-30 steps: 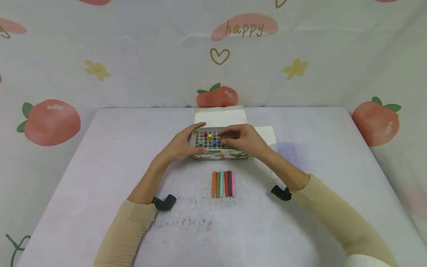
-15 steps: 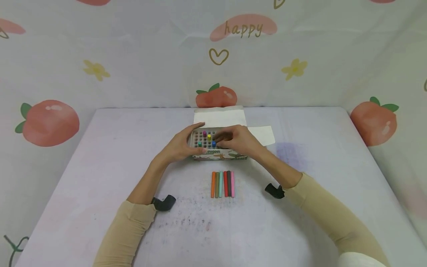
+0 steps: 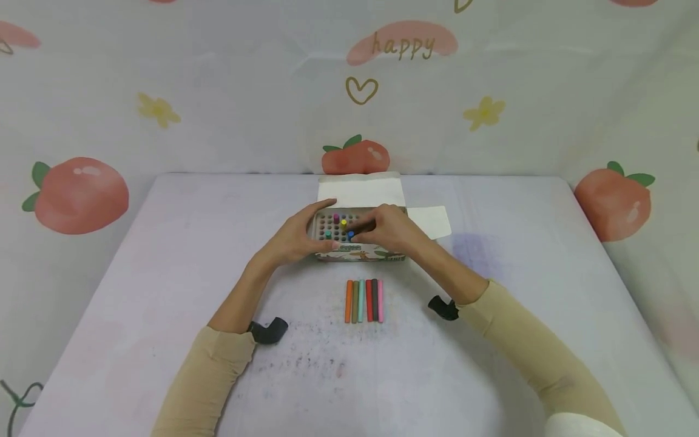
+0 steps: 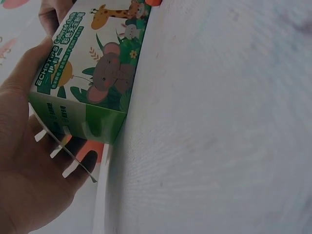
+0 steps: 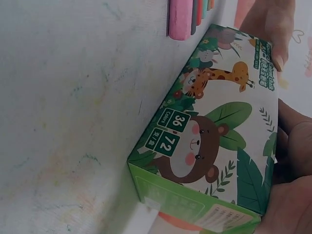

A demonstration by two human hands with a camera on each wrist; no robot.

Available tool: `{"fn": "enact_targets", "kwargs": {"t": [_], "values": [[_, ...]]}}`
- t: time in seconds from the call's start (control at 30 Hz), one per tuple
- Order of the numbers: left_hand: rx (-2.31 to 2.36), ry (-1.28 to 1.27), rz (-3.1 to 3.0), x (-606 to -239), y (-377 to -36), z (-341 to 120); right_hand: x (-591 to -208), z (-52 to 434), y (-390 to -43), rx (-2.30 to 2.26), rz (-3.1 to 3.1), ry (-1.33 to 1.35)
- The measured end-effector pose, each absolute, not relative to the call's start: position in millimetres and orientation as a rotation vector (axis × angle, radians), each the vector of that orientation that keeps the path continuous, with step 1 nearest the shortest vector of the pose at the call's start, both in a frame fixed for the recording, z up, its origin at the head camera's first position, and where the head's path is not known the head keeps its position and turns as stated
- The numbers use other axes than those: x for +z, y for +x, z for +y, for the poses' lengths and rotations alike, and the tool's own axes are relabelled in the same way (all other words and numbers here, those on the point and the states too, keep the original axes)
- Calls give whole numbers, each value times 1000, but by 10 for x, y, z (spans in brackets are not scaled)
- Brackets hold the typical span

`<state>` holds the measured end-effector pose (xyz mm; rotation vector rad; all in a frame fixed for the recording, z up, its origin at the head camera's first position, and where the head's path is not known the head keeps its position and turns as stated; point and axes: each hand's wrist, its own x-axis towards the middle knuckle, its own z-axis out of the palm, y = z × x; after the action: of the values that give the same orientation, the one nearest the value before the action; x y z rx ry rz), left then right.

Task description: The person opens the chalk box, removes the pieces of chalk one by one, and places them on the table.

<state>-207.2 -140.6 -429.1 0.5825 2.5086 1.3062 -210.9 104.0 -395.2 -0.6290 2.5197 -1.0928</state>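
Note:
A printed cardboard chalk box [image 3: 360, 252] stands on the table, its holed top facing up. My left hand [image 3: 295, 238] grips its left end, thumb on the front edge and fingers reaching behind; the left wrist view shows the palm beside an end flap [image 4: 63, 144]. My right hand [image 3: 390, 229] is over the holes, thumb and forefinger pinching the top of a blue chalk stick [image 3: 351, 235]. A yellow chalk stick [image 3: 343, 224], a purple one [image 3: 336, 218] and a green one [image 3: 328, 234] stick up from other holes. The right hand covers the box's right part.
Several loose chalk sticks [image 3: 374, 300] lie side by side in front of the box: orange, olive, light blue, red, dark grey, pink. White box flaps stand open behind [image 3: 360, 190] and at the right [image 3: 429, 222]. A patterned cloth [image 3: 246, 91] hangs behind the table.
My right hand has moved left over the holed top, and its fingertips have come together at the blue chalk stick. The left hand has stayed on the box.

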Motion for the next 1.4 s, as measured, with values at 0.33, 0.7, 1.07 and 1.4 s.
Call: {"fn": "enact_targets", "kwargs": {"t": [0.33,0.7,1.07,1.4], "values": [[1297,594,2509,-4293,-2091,-1400,-4024,1049,-2092,-1140,2573,-663],[1272,586,2520,-4289,-2103,-1388,-4072,1067,-2069,-1201,2627,-698],[1252,547,2529,-4281,-2084,-1385,-4074,1078,-2038,-1409,2641,-916],[1249,522,2528,-4265,-2074,-1377,-4045,1060,-2011,-1618,2667,-979]]}}
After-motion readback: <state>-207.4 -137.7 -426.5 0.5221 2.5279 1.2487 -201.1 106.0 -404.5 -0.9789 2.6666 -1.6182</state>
